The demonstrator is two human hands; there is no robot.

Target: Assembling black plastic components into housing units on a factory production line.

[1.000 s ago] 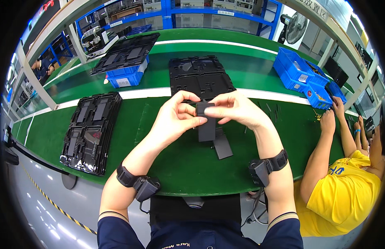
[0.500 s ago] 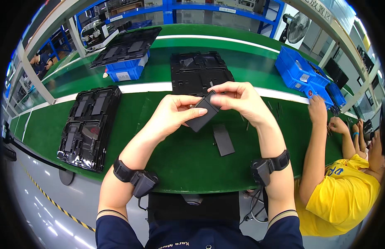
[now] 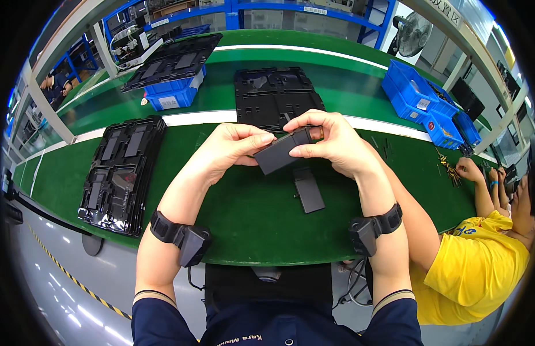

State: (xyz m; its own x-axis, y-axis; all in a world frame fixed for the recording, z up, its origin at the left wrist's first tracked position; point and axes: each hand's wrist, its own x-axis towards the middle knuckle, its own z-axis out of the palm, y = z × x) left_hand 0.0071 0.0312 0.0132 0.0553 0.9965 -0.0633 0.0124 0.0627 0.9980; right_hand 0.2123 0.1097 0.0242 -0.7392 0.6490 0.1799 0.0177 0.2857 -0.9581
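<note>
Above the green table, both hands hold a flat black rectangular case [image 3: 275,158], tilted with its right end higher. My left hand [image 3: 235,145] pinches its upper left edge between thumb and fingers. My right hand [image 3: 326,140] grips its right end, the thumb on the front face and the fingers over the top edge. Below the hands, a second similar black case [image 3: 309,192] lies on the table, touched by neither hand. Behind the hands sits a black moulded tray [image 3: 273,92], its near edge partly covered by my right fingers.
A stack of black trays [image 3: 120,173] stands at left. Another tray pile [image 3: 178,62] rests on a blue bin [image 3: 168,99] at the back left. Blue bins [image 3: 410,89] are at right, near small yellow-and-black parts [image 3: 449,168]. A co-worker in a yellow shirt [image 3: 480,271] sits close on my right.
The held case has turned from steep to flatter, its face more toward me. My right fingers have shifted along its right end. The co-worker's arm has swung from the blue bin to behind my right forearm.
</note>
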